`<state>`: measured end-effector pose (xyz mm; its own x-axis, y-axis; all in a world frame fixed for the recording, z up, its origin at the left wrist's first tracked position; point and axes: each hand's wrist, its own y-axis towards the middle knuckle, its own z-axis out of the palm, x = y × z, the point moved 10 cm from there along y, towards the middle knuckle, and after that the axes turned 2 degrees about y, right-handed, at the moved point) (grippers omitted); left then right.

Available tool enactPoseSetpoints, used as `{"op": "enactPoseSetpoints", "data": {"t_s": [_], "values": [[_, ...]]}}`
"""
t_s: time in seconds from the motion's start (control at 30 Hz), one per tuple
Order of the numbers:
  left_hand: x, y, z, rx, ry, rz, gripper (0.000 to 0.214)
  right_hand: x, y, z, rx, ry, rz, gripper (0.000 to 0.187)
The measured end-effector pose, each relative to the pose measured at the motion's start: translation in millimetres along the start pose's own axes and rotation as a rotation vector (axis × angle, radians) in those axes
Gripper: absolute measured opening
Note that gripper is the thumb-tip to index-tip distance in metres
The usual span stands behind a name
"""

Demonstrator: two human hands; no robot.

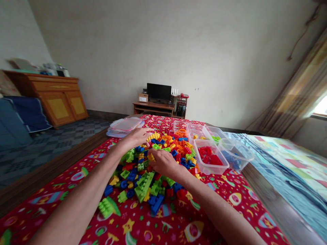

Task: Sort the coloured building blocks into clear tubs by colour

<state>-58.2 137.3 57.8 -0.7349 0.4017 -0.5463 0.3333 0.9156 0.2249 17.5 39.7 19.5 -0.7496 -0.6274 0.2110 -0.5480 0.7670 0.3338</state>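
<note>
A heap of plastic building blocks (143, 177) in green, blue, red, yellow and orange lies on a red patterned cloth (158, 224). My left hand (136, 136) reaches over the far side of the heap, fingers curled on a yellow block (154, 136). My right hand (163, 162) rests on the middle of the heap, fingers closed round a small yellow block (151, 157). A clear tub of red blocks (211, 157) stands just right of my right hand.
More clear tubs stand at the back right, one with blue blocks (236, 153), one with green (214, 134), one with yellow (195, 131). Clear lids (125, 125) lie at the far left. A wooden cabinet (55, 98) and a monitor desk (158, 102) stand by the wall.
</note>
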Motion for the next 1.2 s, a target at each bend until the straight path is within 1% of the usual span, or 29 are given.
{"op": "enactPoseSetpoints", "data": {"t_s": [0.07, 0.13, 0.2, 0.27, 0.33, 0.4, 0.47, 0.53, 0.63, 0.73, 0.83, 0.97, 1.07, 1.2], "values": [[3, 1, 3.1, 0.007, -0.051, -0.019, 0.045, -4, 1, -4, -0.023, 0.034, 0.008, 0.029], [4, 1, 5.2, 0.011, -0.107, -0.035, 0.043, -11, 2, -15, -0.087, 0.082, 0.041, 0.027], [4, 1, 7.2, 0.018, -0.186, -0.049, 0.042, -24, 3, -32, -0.192, 0.137, 0.098, 0.033], [-1, 0, 11.9, 0.057, -0.268, -0.044, 0.042, -40, 1, -52, -0.303, 0.185, 0.152, 0.044], [-8, -2, 17.4, 0.108, -0.307, -0.013, 0.044, -55, -2, -70, -0.386, 0.212, 0.189, 0.051], [-17, -3, 21.4, 0.142, -0.281, 0.045, 0.046, -64, -5, -84, -0.435, 0.213, 0.187, 0.048], [-25, -4, 23.6, 0.145, -0.225, 0.106, 0.049, -63, -7, -91, -0.457, 0.195, 0.142, 0.042], [-32, -4, 25.8, 0.136, -0.179, 0.162, 0.051, -55, -6, -92, -0.441, 0.175, 0.064, 0.039], [-39, -5, 26.2, 0.083, -0.149, 0.207, 0.054, -38, -3, -83, -0.367, 0.158, -0.07, 0.042], [-38, -6, 24.9, 0.026, -0.184, 0.14, 0.055, -30, 0, -73, -0.316, 0.159, -0.129, 0.046], [-36, -10, 27.0, 0.032, -0.294, 0.053, 0.055, -32, 3, -67, -0.281, 0.176, -0.128, 0.049], [-42, -13, 30.1, 0.071, -0.371, 0.047, 0.053, -37, 2, -68, -0.279, 0.199, -0.101, 0.051], [-40, -12, 31.8, 0.085, -0.351, 0.03, 0.053, -41, 0, -73, -0.279, 0.265, -0.067, 0.045], [-36, -8, 29.0, 0.064, -0.32, 0.027, 0.054, -60, 0, -73, -0.278, 0.439, 0.063, 0.034]]}}
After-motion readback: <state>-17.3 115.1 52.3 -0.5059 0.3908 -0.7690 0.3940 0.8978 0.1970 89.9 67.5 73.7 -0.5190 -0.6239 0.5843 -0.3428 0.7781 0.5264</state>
